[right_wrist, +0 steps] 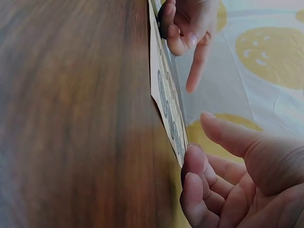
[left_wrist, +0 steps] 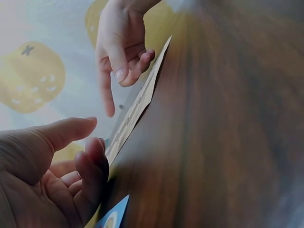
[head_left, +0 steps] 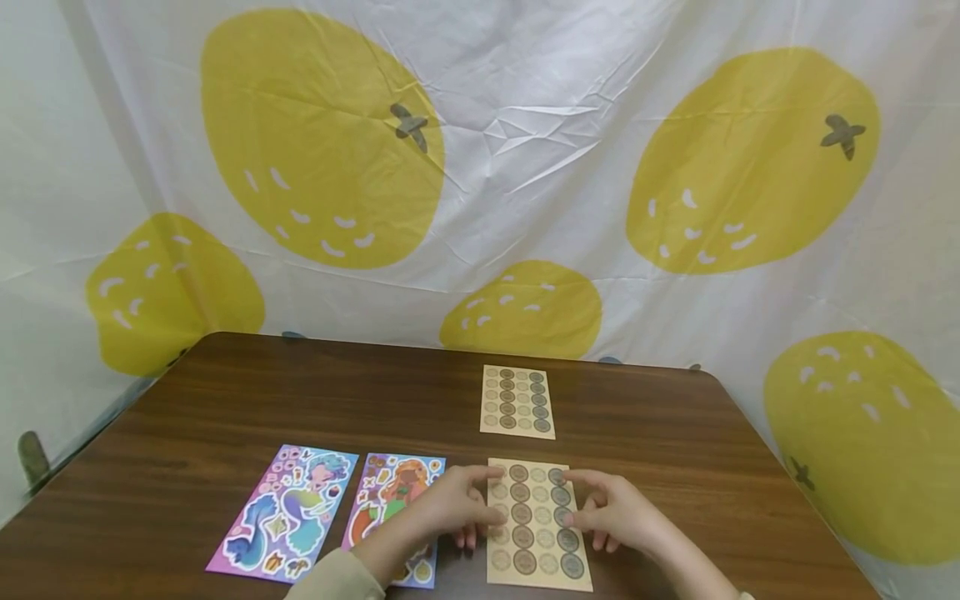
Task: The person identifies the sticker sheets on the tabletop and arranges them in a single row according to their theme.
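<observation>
A tan sheet of round, stamp-like stickers point(head_left: 531, 527) lies on the table in front of the person. On its left side the left hand point(head_left: 454, 503) has its thumb and index finger over the edge, and the right hand point(head_left: 619, 515) mirrors this on the other side. In the left wrist view the left hand's thumb point(left_wrist: 71, 132) stands apart from the loosely bent fingers, with a gap between. The right wrist view shows the right hand point(right_wrist: 249, 183) likewise spread, fingertips right at the edge of the tan sheet point(right_wrist: 164, 90).
Farther back lies a second tan sticker sheet point(head_left: 516, 402). Two mermaid sticker sheets, one with blue hair point(head_left: 288, 510) and one with orange hair point(head_left: 399, 483), lie on the left; the left forearm overlaps the latter. Behind the brown wooden table point(head_left: 337, 392) hangs a lemon-print cloth point(head_left: 517, 208).
</observation>
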A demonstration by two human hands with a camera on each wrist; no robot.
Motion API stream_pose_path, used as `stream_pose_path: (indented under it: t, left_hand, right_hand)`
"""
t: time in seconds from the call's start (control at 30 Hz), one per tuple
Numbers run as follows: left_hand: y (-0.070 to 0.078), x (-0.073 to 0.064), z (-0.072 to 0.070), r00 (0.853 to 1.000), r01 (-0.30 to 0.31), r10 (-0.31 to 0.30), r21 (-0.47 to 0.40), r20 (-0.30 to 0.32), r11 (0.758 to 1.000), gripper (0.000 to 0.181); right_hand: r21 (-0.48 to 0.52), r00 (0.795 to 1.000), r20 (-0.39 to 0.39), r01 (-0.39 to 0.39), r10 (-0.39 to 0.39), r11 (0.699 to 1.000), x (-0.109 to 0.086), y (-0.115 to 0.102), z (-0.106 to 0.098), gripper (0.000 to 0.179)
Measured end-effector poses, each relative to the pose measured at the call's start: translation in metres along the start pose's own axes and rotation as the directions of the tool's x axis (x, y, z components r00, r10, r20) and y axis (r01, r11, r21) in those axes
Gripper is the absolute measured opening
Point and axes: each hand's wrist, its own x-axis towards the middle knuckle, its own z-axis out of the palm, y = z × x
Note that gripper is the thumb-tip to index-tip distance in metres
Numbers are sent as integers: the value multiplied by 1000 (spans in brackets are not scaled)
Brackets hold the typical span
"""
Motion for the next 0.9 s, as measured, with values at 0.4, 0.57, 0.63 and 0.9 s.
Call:
stream_pose_path:
  t: [0.4,0.57,0.63,0.9]
  left_hand:
    - [5,2,-9,999,-47,47,12,-20,999,63]
    - [6,4,-11,995,-85,85,14,-42,996,61]
    - [6,4,-12,994,-96,97,17,-48,995,62]
    - [13,7,-20,988,-106,109,31,-109,994,59]
  right_hand:
    - [33,998,-50,29,-28,999,3,3,-1,62]
    - [33,998,-59,31,-29,999,3,0,-2,58]
    - [32,997,-68,27,-25,999,3,-1,-3,57]
    - [34,992,-128,16,-12,999,6,-5,-8,55]
